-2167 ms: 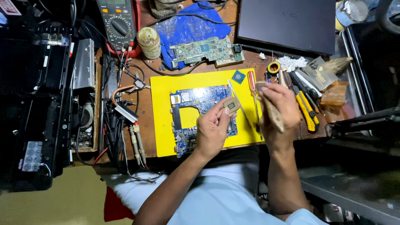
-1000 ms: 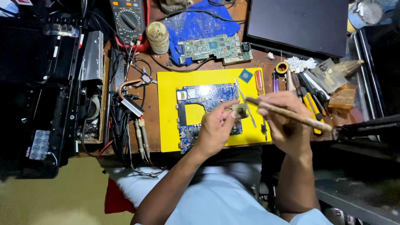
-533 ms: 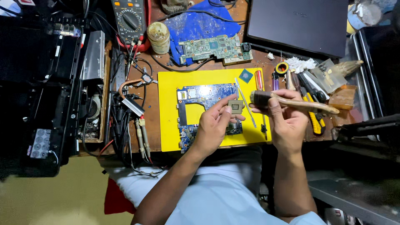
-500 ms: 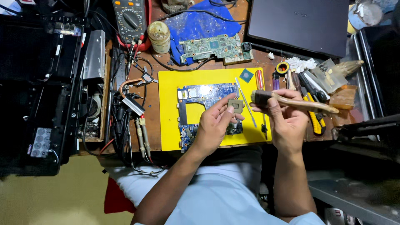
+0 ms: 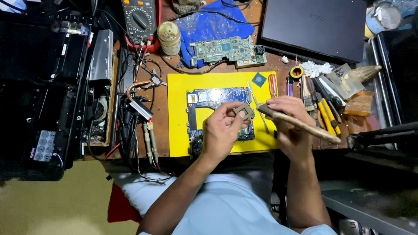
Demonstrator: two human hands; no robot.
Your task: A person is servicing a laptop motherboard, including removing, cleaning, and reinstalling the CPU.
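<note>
My left hand (image 5: 223, 130) pinches a small square chip (image 5: 244, 111) between thumb and fingers, above the blue circuit board (image 5: 209, 98) lying on the yellow mat (image 5: 176, 113). My right hand (image 5: 291, 126) grips a wooden-handled brush (image 5: 305, 126), with the brush head (image 5: 264, 109) right beside the chip and the handle pointing down to the right. Both hands hover just over the mat's right half.
A green circuit board (image 5: 222, 48) lies on blue cloth behind the mat, a closed black laptop (image 5: 313, 26) at back right. Screwdrivers and pliers (image 5: 324, 109) lie right of the mat. A multimeter (image 5: 139, 17), a jar (image 5: 169, 37) and cables (image 5: 139, 117) stand left.
My right hand has swung the brush from pointing far right to bring its head up against the chip. My left hand keeps the chip raised in about the same place.
</note>
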